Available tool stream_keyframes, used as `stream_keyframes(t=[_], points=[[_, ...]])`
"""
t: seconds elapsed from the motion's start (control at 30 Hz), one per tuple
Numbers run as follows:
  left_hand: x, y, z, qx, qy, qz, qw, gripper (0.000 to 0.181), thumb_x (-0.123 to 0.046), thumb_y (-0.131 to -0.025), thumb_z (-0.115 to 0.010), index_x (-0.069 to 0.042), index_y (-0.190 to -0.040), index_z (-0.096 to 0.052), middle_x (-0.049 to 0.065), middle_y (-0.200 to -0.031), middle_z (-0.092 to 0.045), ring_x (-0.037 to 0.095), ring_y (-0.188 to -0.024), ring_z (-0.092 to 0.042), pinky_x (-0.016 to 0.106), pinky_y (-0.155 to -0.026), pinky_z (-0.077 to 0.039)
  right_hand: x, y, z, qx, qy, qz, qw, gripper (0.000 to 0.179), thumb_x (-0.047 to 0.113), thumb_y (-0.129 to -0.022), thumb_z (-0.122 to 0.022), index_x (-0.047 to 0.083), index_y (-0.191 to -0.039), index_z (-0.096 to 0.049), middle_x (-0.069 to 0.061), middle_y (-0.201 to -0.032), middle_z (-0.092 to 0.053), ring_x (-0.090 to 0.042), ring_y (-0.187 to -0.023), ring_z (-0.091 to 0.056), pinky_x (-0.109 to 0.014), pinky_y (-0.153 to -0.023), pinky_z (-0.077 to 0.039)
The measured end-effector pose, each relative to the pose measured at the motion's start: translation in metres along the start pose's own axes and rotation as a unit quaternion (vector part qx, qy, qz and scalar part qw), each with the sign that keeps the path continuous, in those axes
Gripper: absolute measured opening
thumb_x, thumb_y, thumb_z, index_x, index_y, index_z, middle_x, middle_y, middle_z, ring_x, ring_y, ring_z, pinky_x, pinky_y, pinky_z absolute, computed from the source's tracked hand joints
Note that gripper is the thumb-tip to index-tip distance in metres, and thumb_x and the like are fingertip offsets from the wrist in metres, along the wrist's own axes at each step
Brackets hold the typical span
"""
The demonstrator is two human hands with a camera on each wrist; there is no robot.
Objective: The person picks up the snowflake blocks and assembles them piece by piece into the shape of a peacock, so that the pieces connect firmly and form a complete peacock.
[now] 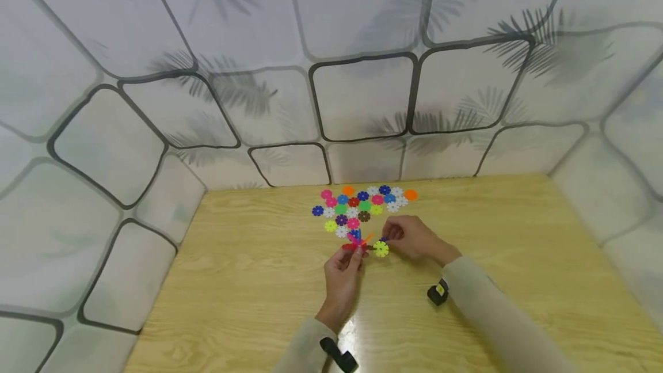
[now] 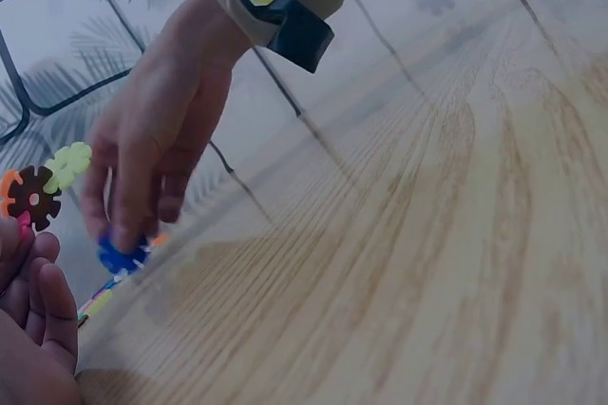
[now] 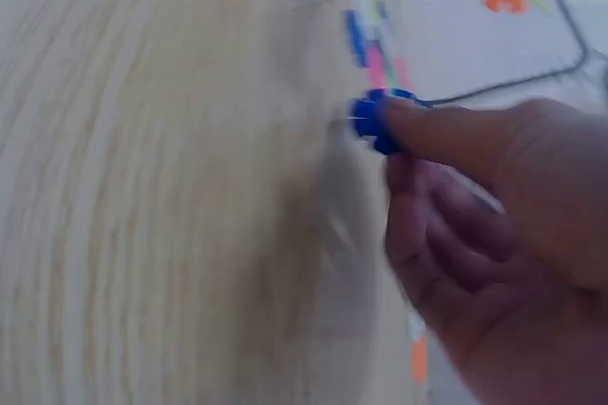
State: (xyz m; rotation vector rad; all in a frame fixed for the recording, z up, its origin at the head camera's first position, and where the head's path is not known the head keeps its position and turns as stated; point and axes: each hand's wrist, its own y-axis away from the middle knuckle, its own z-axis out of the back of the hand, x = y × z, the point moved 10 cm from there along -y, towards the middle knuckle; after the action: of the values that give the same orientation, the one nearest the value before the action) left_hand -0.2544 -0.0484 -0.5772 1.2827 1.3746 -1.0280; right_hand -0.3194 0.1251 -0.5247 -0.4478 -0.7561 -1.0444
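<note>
My left hand [image 1: 340, 281] grips a small cluster of joined notched plastic discs [image 1: 357, 244], red, pink, blue and orange among them. A yellow-green disc [image 1: 381, 248] sticks out at the cluster's right side, joined to a brown disc [image 2: 34, 194] in the left wrist view. To the right of it, my right hand [image 1: 414, 238] pinches a dark blue notched disc [image 3: 369, 122] between thumb and fingers. That blue disc is apart from the cluster, just above the table. My left fingers hide part of the cluster.
Several loose notched discs [image 1: 353, 212] in many colours lie flat on the wooden table [image 1: 248, 281], just beyond my hands. An orange disc [image 1: 411, 194] lies at their far right. A patterned wall [image 1: 362, 102] rises along the table's back edge.
</note>
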Motion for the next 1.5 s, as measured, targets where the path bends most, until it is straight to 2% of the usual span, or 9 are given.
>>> stream_keyframes(t=[0.13,0.27,0.5,0.7,0.83,1.07,1.23,1.4,1.5], points=[[0.006,0.003,0.007,-0.020,-0.014,0.026,0.9994,0.019,-0.013,-0.109,-0.067,0.005,-0.109,-0.074,0.005,-0.096,-0.079,0.008,-0.081,-0.066,0.019,-0.072,-0.055,0.012,0.011,0.018,-0.077,-0.104,0.005,0.9916,0.007,0.009,-0.100,-0.078,0.007,-0.106,-0.075,-0.007,-0.097,-0.079,-0.014,-0.085,-0.074,-0.028,-0.080,-0.063],[0.003,0.005,0.011,-0.030,-0.023,0.018,0.9991,0.018,-0.011,-0.109,-0.066,0.006,-0.107,-0.073,0.007,-0.094,-0.079,0.008,-0.079,-0.064,0.019,-0.071,-0.054,0.022,0.020,0.019,-0.091,-0.162,0.014,0.9826,0.012,0.013,-0.102,-0.077,0.005,-0.112,-0.076,-0.009,-0.098,-0.081,-0.019,-0.083,-0.078,-0.031,-0.077,-0.066],[-0.003,0.002,0.001,-0.005,-0.016,-0.001,0.9999,0.020,-0.011,-0.108,-0.067,0.008,-0.106,-0.073,0.009,-0.095,-0.080,0.006,-0.078,-0.064,0.019,-0.071,-0.053,0.031,0.029,0.022,-0.125,-0.155,0.015,0.9799,0.013,0.010,-0.100,-0.079,0.002,-0.111,-0.076,-0.010,-0.099,-0.081,-0.016,-0.084,-0.077,-0.026,-0.078,-0.065],[-0.002,0.002,-0.001,0.002,-0.022,-0.013,0.9997,0.018,-0.009,-0.109,-0.066,0.008,-0.105,-0.072,0.005,-0.092,-0.076,0.006,-0.077,-0.063,0.019,-0.069,-0.052,0.034,0.029,0.018,-0.125,-0.156,0.025,0.9795,0.009,0.008,-0.100,-0.079,0.004,-0.108,-0.077,-0.009,-0.097,-0.081,-0.012,-0.082,-0.077,-0.025,-0.077,-0.065],[-0.002,0.003,0.000,-0.003,-0.019,-0.016,0.9997,0.018,-0.007,-0.107,-0.068,0.010,-0.104,-0.072,0.002,-0.090,-0.076,0.004,-0.078,-0.065,0.018,-0.071,-0.053,0.034,0.029,0.016,-0.129,-0.156,0.034,0.9787,0.006,0.005,-0.099,-0.079,0.004,-0.105,-0.077,-0.009,-0.096,-0.081,-0.012,-0.080,-0.076,-0.027,-0.075,-0.065],[-0.001,0.003,0.004,-0.022,-0.016,-0.010,0.9996,0.017,-0.004,-0.106,-0.068,0.013,-0.105,-0.073,0.010,-0.093,-0.079,0.005,-0.082,-0.070,0.018,-0.073,-0.055,0.028,0.027,0.009,-0.136,-0.155,0.016,0.9783,0.006,0.004,-0.098,-0.079,0.006,-0.104,-0.078,-0.010,-0.097,-0.082,-0.009,-0.080,-0.076,-0.025,-0.076,-0.065],[0.002,0.005,0.007,-0.025,-0.011,0.003,0.9996,0.018,-0.004,-0.106,-0.068,0.013,-0.108,-0.073,0.012,-0.096,-0.080,0.006,-0.085,-0.073,0.018,-0.075,-0.058,0.034,0.030,0.006,-0.156,-0.133,0.032,0.9782,0.006,0.002,-0.098,-0.079,0.006,-0.102,-0.077,-0.010,-0.097,-0.083,-0.009,-0.080,-0.076,-0.024,-0.075,-0.064],[0.003,0.005,0.007,-0.027,-0.007,0.001,0.9996,0.018,-0.003,-0.106,-0.068,0.013,-0.108,-0.073,0.005,-0.091,-0.080,0.005,-0.082,-0.073,0.018,-0.073,-0.057,0.045,0.035,0.006,-0.178,-0.124,0.056,0.9745,0.006,0.001,-0.098,-0.079,0.006,-0.101,-0.076,-0.009,-0.097,-0.083,-0.011,-0.080,-0.077,-0.023,-0.076,-0.064],[0.002,0.005,0.003,-0.024,0.002,0.005,0.9997,0.019,-0.004,-0.106,-0.068,0.014,-0.109,-0.073,0.001,-0.088,-0.078,0.005,-0.080,-0.072,0.017,-0.071,-0.055,0.049,0.036,0.009,-0.170,-0.122,0.056,0.9762,0.005,0.002,-0.099,-0.078,0.005,-0.103,-0.077,-0.008,-0.098,-0.083,-0.012,-0.082,-0.078,-0.024,-0.076,-0.064]])
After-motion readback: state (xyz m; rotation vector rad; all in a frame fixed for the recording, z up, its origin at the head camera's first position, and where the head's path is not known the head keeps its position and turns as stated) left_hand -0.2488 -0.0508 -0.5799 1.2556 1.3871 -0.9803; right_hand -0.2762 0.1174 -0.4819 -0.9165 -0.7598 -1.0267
